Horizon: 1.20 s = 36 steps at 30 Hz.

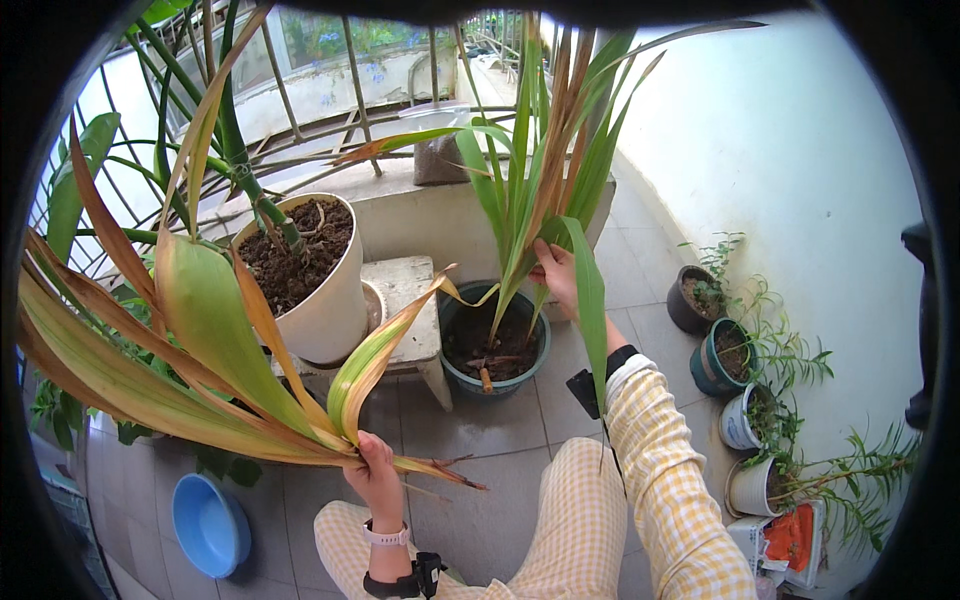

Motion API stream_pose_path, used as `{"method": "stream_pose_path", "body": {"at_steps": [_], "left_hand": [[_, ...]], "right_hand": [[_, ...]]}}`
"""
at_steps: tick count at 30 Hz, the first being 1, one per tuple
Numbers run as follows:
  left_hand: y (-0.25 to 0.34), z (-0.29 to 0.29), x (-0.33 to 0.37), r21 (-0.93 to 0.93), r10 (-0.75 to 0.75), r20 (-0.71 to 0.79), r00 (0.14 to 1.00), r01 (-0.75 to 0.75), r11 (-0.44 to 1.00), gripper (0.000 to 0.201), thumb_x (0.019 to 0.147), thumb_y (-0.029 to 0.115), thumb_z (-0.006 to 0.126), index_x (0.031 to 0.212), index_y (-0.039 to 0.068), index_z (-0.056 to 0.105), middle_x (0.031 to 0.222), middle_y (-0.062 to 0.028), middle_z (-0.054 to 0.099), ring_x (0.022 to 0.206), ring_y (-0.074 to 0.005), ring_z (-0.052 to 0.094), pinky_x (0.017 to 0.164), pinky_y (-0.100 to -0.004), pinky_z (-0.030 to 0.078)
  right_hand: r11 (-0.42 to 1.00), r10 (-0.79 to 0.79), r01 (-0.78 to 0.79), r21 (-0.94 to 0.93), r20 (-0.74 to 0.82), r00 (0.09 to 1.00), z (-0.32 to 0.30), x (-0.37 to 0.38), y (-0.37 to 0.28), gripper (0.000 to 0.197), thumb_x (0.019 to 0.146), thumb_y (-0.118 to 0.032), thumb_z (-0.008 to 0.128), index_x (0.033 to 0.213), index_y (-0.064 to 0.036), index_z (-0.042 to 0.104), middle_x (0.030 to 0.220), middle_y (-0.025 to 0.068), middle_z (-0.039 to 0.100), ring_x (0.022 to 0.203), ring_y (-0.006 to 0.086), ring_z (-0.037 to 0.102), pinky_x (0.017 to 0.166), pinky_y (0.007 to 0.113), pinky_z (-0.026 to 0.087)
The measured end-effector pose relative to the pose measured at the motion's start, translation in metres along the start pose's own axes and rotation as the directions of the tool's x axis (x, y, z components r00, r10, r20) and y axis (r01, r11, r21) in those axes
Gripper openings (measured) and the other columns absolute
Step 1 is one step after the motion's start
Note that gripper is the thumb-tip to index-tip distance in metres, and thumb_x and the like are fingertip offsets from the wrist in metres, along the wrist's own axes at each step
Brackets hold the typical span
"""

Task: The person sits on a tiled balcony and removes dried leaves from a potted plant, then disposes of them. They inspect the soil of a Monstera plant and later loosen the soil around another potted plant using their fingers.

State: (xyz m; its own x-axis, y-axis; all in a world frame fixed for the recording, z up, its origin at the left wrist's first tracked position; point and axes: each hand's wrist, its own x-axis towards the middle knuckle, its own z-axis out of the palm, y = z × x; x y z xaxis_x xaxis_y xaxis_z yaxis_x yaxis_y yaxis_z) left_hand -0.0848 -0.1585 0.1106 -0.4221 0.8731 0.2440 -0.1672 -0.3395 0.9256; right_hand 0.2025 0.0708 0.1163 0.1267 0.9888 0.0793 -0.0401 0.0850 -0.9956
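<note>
Tiled floor, white wall to the right, railing at the back; stool near the middle, blue basin lower left.

Left hand: fingers wrapped round the narrow base of a leaf bundle. Bundle lies raised above the floor, fanning out to the left; blades yellow-green with brown margins.

Right hand: narrow pinch low among the blades of the plant, which stands in a green pot beside the stool. One green blade bends past the hand, so exact contact is partly hidden.

Handling, estimated: bundle light but long, so likely to swing; best held at the gathered base, as now. Brown parts look dry and brittle, apt to tear or crumble; green blades probably tougher, flexible, somewhat smooth. For the plant, hold single blades close to the soil; gripping higher would likely split them or tug the roots.
</note>
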Motion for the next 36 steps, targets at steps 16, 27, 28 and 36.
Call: {"method": "stream_pose_path", "body": {"at_steps": [16, 27, 28, 36], "left_hand": [[-0.036, -0.023, -0.004, 0.065, -0.047, -0.019, 0.999, 0.048, 0.997, 0.033, 0.094, 0.030, 0.045, 0.070, 0.011, 0.033, 0.060, 0.0041, 0.030, 0.049, -0.0039, 0.026, 0.044, -0.0202, 0.021], [-0.047, -0.037, -0.015, 0.027, -0.143, -0.035, 0.989, 0.144, 0.989, 0.033, 0.092, 0.029, 0.051, 0.070, 0.006, 0.041, 0.064, 0.0035, 0.039, 0.056, -0.0057, 0.035, 0.050, -0.0208, 0.028], [-0.048, -0.038, -0.016, -0.016, -0.162, -0.026, 0.986, 0.162, 0.987, 0.033, 0.091, 0.029, 0.051, 0.070, 0.005, 0.042, 0.065, 0.0034, 0.041, 0.058, -0.0059, 0.036, 0.051, -0.0206, 0.029], [-0.054, -0.042, -0.017, 0.034, -0.122, 0.017, 0.992, 0.122, 0.992, 0.027, 0.093, 0.030, 0.048, 0.077, 0.010, 0.040, 0.067, 0.0041, 0.036, 0.056, -0.0043, 0.032, 0.049, -0.0197, 0.025]], "right_hand": [[0.333, -0.476, 0.537, -0.775, 0.353, 0.805, 0.090, -0.042, 0.106, 0.049, 0.079, -0.011, 0.059, 0.121, 0.0026, 0.038, 0.120, 0.0243, 0.042, 0.083, 0.0390, 0.057, 0.068, 0.043, 0.049], [0.384, -0.263, 0.589, -0.711, 0.527, 0.808, 0.069, -0.068, 0.135, 0.010, 0.081, -0.013, 0.058, 0.079, -0.0032, 0.055, 0.078, 0.0132, 0.048, 0.070, 0.0337, 0.054, 0.060, 0.041, 0.045], [0.392, -0.258, 0.581, -0.713, 0.521, 0.814, 0.066, -0.069, 0.131, 0.010, 0.081, -0.013, 0.058, 0.080, -0.0030, 0.056, 0.079, 0.0132, 0.049, 0.071, 0.0336, 0.054, 0.060, 0.040, 0.045], [0.443, -0.198, 0.442, -0.780, 0.395, 0.897, 0.065, -0.068, 0.124, 0.011, 0.081, -0.011, 0.056, 0.087, -0.0020, 0.058, 0.080, 0.0159, 0.056, 0.076, 0.0339, 0.056, 0.065, 0.040, 0.045]]}}
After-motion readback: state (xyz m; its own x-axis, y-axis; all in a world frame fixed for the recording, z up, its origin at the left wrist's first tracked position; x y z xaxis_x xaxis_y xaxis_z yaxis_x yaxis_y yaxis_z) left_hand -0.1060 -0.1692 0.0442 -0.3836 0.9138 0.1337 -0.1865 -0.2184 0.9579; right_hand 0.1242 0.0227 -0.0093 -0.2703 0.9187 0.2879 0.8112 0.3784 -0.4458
